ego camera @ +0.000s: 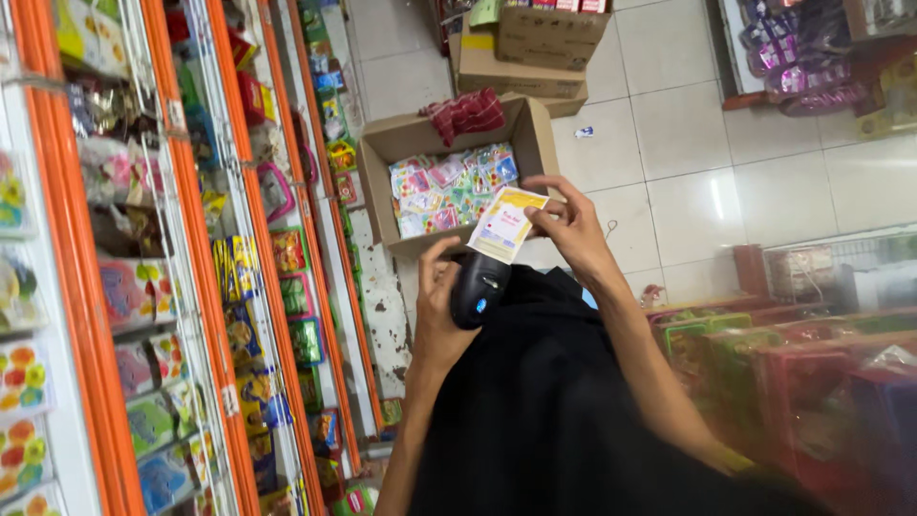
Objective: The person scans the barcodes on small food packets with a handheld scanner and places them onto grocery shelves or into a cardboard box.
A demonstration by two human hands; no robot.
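The left hand (441, 296) has its fingers wrapped around a small black scanner (479, 287), and its front end sits just under a yellow and white packet (506, 223), likely so it can read the packet. The right hand (571, 225) pinches that packet by its edge and holds it flat over the scanner. Farther off, an open cardboard box (377, 186) on the floor (669, 143) is full of bright little packets, with a red cloth (465, 114) on its far edge, next to shelves (191, 268) of snacks.

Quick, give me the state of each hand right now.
Left hand: closed around a black handheld scanner.
Right hand: fingers pinching a small yellow-and-white packet above the open cardboard box.
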